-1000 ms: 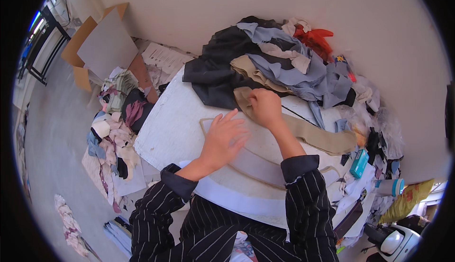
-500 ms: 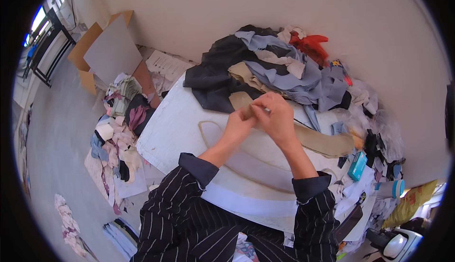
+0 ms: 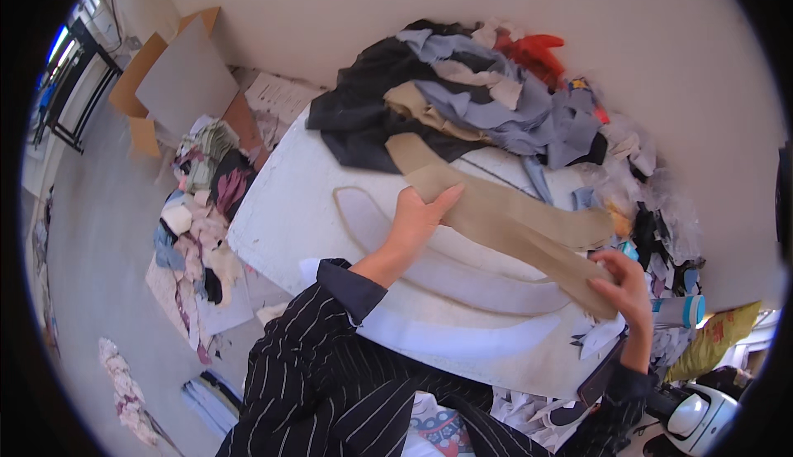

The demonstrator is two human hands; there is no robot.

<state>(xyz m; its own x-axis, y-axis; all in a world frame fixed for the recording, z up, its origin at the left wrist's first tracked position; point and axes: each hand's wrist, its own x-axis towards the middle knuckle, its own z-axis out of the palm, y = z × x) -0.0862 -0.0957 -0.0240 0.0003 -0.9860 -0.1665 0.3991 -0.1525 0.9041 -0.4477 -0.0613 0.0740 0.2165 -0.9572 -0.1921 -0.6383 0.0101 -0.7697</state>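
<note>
A curved khaki fabric strip (image 3: 529, 240) stretches between my two hands above the white tabletop. My left hand (image 3: 421, 221) pinches its left part, thumb on top. At its far right end, my right hand (image 3: 621, 288) has its fingers closed on the cloth. Behind it another khaki length (image 3: 570, 224) lies along the table; where the two overlap I cannot make out. Just nearer lies a pale curved piece (image 3: 446, 260) with a tan edge. Closer to me is a plain white curved strip (image 3: 462, 337).
A heap of black cloth (image 3: 359, 102) and grey-blue cloth (image 3: 496, 110) covers the table's back, with a red bag (image 3: 537, 56) behind. Fabric scraps (image 3: 202, 250) and an open cardboard box (image 3: 178, 77) stand to the left. A blue-lidded container (image 3: 681, 311) is at right.
My hands were together at the middle, pinching. My right hand has moved right and nearer, and the khaki strip is now spread between them. The teal box is now mostly hidden.
</note>
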